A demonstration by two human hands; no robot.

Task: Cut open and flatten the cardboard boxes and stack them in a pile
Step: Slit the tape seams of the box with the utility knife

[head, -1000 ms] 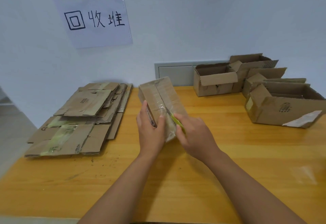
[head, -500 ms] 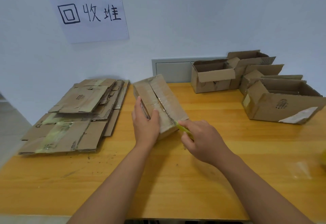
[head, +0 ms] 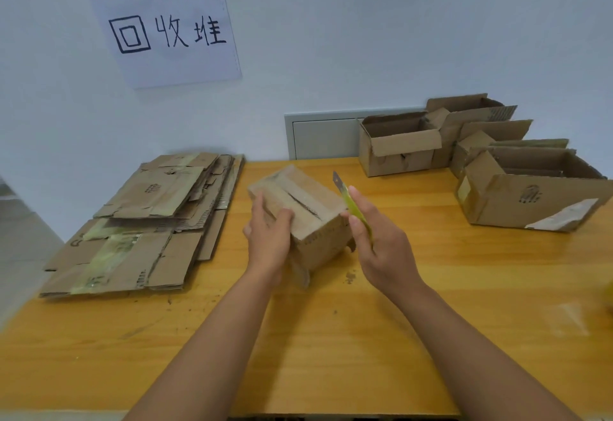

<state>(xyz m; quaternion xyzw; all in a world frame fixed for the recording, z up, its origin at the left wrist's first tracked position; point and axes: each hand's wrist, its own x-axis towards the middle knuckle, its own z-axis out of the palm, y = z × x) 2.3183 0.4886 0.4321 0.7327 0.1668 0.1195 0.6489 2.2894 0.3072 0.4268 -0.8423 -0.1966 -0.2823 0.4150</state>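
Observation:
A small taped cardboard box [head: 310,218] sits on the wooden table [head: 331,337] at the centre, with a dark slit running along the tape seam on its top. My left hand [head: 267,235] grips the box's left near corner, thumb on top. My right hand [head: 381,241] holds a yellow-green utility knife [head: 350,203] just right of the box, blade pointing up and away, clear of the cardboard. A pile of flattened boxes [head: 142,221] lies at the table's left.
Several open, unflattened boxes [head: 401,143] stand at the back right, the largest box [head: 530,191] nearest the right edge. A paper sign [head: 166,29] hangs on the wall. A grey wall panel [head: 321,135] sits behind the table. Bits of cardboard debris dot the tabletop.
The knife has left the box's top seam and now sits lifted at the box's right side. The box has been lowered from a tilt onto the table, its seam slit open.

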